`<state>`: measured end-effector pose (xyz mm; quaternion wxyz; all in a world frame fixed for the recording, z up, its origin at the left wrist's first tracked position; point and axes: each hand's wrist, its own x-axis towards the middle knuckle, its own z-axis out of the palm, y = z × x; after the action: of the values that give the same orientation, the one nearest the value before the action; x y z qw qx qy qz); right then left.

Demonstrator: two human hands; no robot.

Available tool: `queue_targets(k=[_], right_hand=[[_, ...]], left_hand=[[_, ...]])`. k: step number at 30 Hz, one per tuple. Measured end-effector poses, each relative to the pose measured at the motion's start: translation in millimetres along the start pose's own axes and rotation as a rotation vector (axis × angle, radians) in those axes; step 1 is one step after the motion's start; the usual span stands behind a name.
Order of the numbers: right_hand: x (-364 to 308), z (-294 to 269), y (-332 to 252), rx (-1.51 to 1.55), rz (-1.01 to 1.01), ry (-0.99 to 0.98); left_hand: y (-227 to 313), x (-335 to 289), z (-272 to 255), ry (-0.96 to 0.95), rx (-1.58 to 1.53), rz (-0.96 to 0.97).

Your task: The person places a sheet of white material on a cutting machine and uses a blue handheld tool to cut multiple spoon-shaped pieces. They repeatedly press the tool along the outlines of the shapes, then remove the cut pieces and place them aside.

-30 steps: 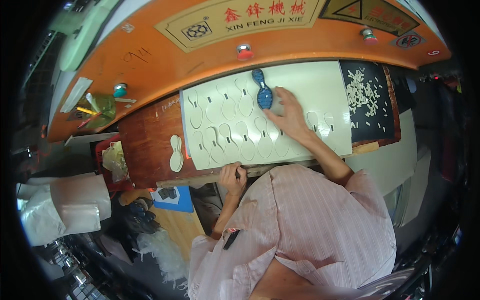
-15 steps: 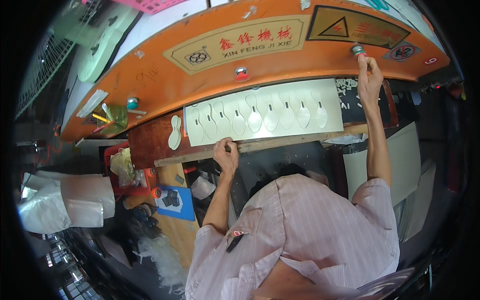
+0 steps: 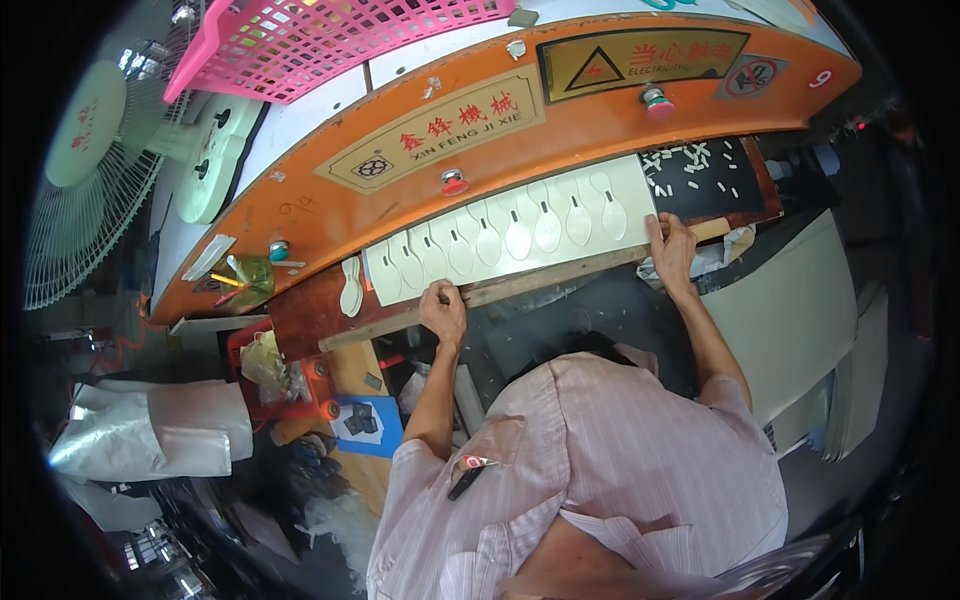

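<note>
A pale sheet [image 3: 510, 262] with a row of several spoon-shaped outlines, each with a small dark slot at the handle, lies on a brown board [image 3: 300, 300] under the orange machine front. At its near edge, left of the middle, my left hand [image 3: 443, 310] is closed with curled fingers. My right hand [image 3: 673, 250] grips the sheet's right end at the near corner, thumb and fingers at the edge. Left of the sheet rests a small stack of cut spoon-shaped pieces [image 3: 351, 288]. To its right, a black surface [image 3: 695, 180] carries scattered small white scraps.
The orange machine beam [image 3: 300, 225] bears a red button [image 3: 454, 183], another red button [image 3: 658, 105] and a green one [image 3: 279, 251]. Behind stand a pink basket [image 3: 340, 45] and a fan [image 3: 85, 130]. A wooden strip [image 3: 545, 282] edges the board. Pale sheets [image 3: 790, 300] lie at right.
My right hand has left the red button at the beam's right and come down to the sheet's right end. My left hand stays at the near edge. The view has shifted.
</note>
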<state>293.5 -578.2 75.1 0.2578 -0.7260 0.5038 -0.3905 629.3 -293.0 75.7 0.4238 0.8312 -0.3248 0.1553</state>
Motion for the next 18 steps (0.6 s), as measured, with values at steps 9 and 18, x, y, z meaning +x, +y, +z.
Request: queue_targets(k=[9,18], right_hand=[[-9,20,7,-0.107,-0.135,0.002],[55,40,-35,-0.101,0.07,-0.03]], left_hand=[[1,-8,-7,-0.1,-0.101,-0.212],[24,-11,-18,-0.046,-0.201,-0.263]])
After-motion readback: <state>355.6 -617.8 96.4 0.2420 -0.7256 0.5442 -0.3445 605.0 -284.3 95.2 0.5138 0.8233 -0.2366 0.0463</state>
